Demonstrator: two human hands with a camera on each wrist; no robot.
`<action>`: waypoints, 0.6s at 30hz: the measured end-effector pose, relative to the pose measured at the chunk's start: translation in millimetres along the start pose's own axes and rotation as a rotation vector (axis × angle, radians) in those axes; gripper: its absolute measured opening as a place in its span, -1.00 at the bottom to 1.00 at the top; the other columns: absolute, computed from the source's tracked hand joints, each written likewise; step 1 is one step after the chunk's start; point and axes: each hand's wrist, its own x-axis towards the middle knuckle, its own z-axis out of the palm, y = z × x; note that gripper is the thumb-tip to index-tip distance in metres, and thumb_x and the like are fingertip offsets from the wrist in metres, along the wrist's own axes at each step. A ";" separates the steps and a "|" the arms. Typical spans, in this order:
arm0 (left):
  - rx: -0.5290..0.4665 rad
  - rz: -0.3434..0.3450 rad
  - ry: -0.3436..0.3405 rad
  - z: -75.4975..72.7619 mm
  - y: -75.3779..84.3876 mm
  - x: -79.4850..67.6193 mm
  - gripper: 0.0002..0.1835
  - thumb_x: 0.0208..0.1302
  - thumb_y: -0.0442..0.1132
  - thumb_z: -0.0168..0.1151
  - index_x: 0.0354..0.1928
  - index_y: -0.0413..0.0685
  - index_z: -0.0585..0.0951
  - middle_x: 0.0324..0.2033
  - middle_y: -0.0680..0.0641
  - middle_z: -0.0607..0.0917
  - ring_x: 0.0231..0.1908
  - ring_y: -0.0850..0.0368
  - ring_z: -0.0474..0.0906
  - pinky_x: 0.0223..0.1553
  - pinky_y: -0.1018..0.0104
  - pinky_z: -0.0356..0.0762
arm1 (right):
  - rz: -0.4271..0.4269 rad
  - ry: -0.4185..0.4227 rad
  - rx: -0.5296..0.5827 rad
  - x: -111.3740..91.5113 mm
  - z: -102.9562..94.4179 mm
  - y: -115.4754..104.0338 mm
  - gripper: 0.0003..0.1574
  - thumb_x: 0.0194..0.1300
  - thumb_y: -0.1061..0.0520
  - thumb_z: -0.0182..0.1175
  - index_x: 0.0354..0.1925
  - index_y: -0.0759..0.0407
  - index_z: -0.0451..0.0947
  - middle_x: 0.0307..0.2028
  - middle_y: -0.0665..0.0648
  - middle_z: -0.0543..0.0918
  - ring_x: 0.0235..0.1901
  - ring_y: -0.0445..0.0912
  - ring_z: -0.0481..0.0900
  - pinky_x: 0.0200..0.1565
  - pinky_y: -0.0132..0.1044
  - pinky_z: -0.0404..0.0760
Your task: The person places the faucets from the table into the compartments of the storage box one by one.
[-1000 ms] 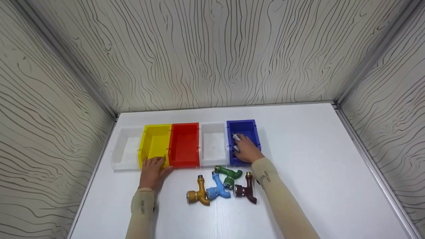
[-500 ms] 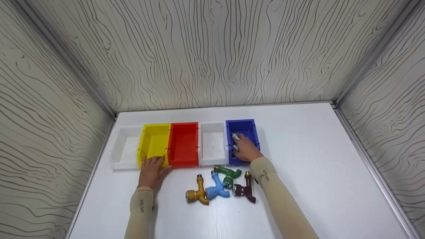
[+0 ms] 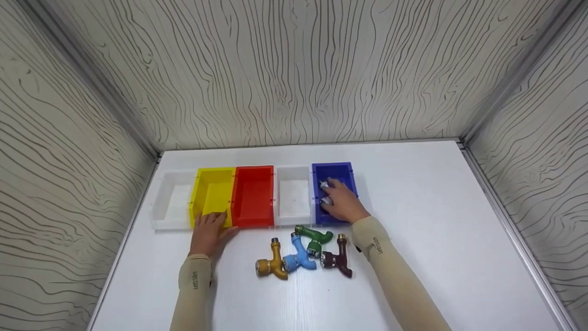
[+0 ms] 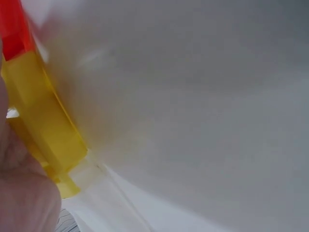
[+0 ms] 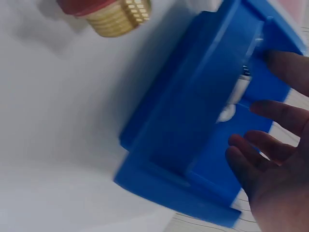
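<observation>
My right hand (image 3: 343, 202) reaches into the blue bin (image 3: 334, 166) at the row's right end. A white tap (image 5: 239, 91) lies inside, partly hidden behind the bin's wall; its white parts show beside my fingers in the head view. In the right wrist view my fingers are spread, apart from the tap. My left hand (image 3: 209, 233) rests on the front rim of the yellow bin (image 3: 216, 195), fingers over the edge, thumb along the outside. Before the bins lie a gold tap (image 3: 276, 263), a light blue tap (image 3: 301, 258), a green tap (image 3: 316, 238) and a dark brown tap (image 3: 342, 260).
A red bin (image 3: 254, 195) and a clear white bin (image 3: 294, 196) stand between the yellow and blue ones. Another clear bin (image 3: 172, 197) ends the row at left. Wood-patterned walls (image 3: 294, 73) enclose the white table (image 3: 413, 207) at back and sides.
My right hand has shifted slightly, with the forearm moving a little to the right. My left hand stays at the yellow bin. The head view has tilted slightly; the taps lie as before.
</observation>
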 end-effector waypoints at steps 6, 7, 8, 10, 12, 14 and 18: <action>0.018 0.022 0.008 -0.6 0.4 0.0 -0.20 0.28 0.29 0.32 0.49 0.14 0.45 0.30 -0.05 0.59 0.40 -0.09 0.34 0.64 -0.22 -0.26 | -0.065 0.082 -0.013 -28.8 -10.1 -7.6 -0.28 0.42 0.02 0.34 0.44 0.19 0.45 0.49 0.29 0.35 0.46 0.36 0.31 0.40 0.28 0.42; 0.017 0.024 0.006 -0.5 0.3 -0.2 -0.21 0.28 0.28 0.33 0.49 0.13 0.46 0.30 -0.06 0.59 0.40 -0.10 0.34 0.64 -0.22 -0.26 | -0.078 0.090 -0.021 -35.0 -9.4 -8.0 -0.28 0.41 0.02 0.35 0.43 0.18 0.46 0.48 0.28 0.37 0.44 0.37 0.33 0.38 0.28 0.44; 0.021 0.027 0.006 -0.3 0.2 -0.1 -0.21 0.28 0.28 0.33 0.48 0.13 0.46 0.30 -0.06 0.59 0.39 -0.10 0.35 0.64 -0.23 -0.26 | -0.088 0.094 -0.028 -41.4 -8.3 -8.4 -0.28 0.40 0.02 0.36 0.43 0.16 0.47 0.47 0.27 0.39 0.43 0.36 0.35 0.37 0.27 0.45; 0.027 0.032 0.005 0.1 0.1 0.2 -0.21 0.28 0.27 0.33 0.48 0.12 0.47 0.29 -0.07 0.59 0.39 -0.11 0.35 0.64 -0.23 -0.25 | -0.110 0.102 -0.039 -54.2 -5.0 -8.7 -0.29 0.37 0.02 0.39 0.41 0.14 0.49 0.45 0.25 0.42 0.41 0.32 0.40 0.36 0.25 0.47; 0.030 0.038 0.008 0.5 -0.2 0.9 -0.21 0.28 0.27 0.34 0.47 0.12 0.47 0.30 -0.07 0.59 0.38 -0.11 0.36 0.63 -0.24 -0.26 | -0.135 0.108 -0.049 -66.2 -0.9 -8.6 -0.30 0.35 0.02 0.41 0.39 0.12 0.52 0.42 0.23 0.46 0.39 0.27 0.43 0.35 0.22 0.50; 0.043 0.038 0.014 1.2 -0.4 1.8 -0.21 0.27 0.29 0.33 0.48 0.13 0.47 0.30 -0.06 0.59 0.38 -0.10 0.36 0.64 -0.23 -0.25 | -0.166 0.109 -0.058 -77.0 3.8 -8.3 -0.32 0.34 0.02 0.42 0.37 0.13 0.54 0.38 0.22 0.50 0.36 0.22 0.48 0.32 0.18 0.55; 0.069 0.054 0.025 2.3 -1.4 2.4 -0.20 0.29 0.30 0.31 0.48 0.10 0.47 0.30 -0.07 0.60 0.38 -0.12 0.37 0.63 -0.25 -0.21 | -0.198 0.079 -0.088 -94.2 12.8 -6.0 -0.33 0.32 0.01 0.42 0.34 0.13 0.56 0.32 0.21 0.56 0.29 0.17 0.53 0.25 0.12 0.61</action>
